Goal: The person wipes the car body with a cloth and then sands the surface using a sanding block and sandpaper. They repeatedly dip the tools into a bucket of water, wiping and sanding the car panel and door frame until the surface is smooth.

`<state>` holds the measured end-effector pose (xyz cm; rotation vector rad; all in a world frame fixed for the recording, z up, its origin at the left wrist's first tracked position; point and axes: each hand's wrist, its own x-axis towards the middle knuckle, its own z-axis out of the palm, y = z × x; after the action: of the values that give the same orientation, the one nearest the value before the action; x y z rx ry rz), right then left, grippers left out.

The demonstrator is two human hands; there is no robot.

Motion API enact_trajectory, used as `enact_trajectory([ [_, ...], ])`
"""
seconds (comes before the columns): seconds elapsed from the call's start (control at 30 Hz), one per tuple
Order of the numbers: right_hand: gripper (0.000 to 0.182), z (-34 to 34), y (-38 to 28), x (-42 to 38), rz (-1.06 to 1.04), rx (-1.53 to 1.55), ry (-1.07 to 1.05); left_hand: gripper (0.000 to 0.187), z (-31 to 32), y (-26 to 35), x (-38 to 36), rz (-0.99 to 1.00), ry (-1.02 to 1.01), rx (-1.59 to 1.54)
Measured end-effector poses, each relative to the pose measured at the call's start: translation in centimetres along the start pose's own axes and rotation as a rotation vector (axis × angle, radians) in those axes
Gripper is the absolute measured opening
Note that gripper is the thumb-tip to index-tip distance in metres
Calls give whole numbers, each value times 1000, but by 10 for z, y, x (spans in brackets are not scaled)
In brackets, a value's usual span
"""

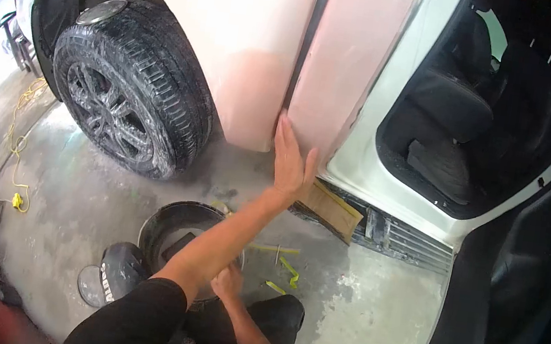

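My left hand (293,162) lies flat against the lower edge of a pale pink car body panel (345,63), by the gap beside the fender (258,37). Its fingers point up and the thumb stands apart; nothing shows in its grip. Lower down, my right hand (227,282) is closed near the rim of a round black tub (152,222). My left forearm partly covers that hand and the tub, so I cannot make out what the fingers hold. Inside the tub is a dark flat piece (177,246).
A dusty wheel (134,84) stands at the upper left. On the right are the open door (524,288) and the dark seat (444,104). A brown flat piece (329,210) sits by the sill. Yellow-green strips (289,270) and a yellow cord (18,138) lie on the floor.
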<state>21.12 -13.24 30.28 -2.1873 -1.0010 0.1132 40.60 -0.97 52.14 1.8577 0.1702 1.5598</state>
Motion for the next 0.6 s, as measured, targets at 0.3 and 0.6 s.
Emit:
enact_trajectory([
  [0.3,29,11,5,-1,12,-15,30,64,28,-98,-96,-469,-166,-156],
  [0.6,35,5,0,7,-4,57,95,34,-154,-112,-110,-692,-844,59],
])
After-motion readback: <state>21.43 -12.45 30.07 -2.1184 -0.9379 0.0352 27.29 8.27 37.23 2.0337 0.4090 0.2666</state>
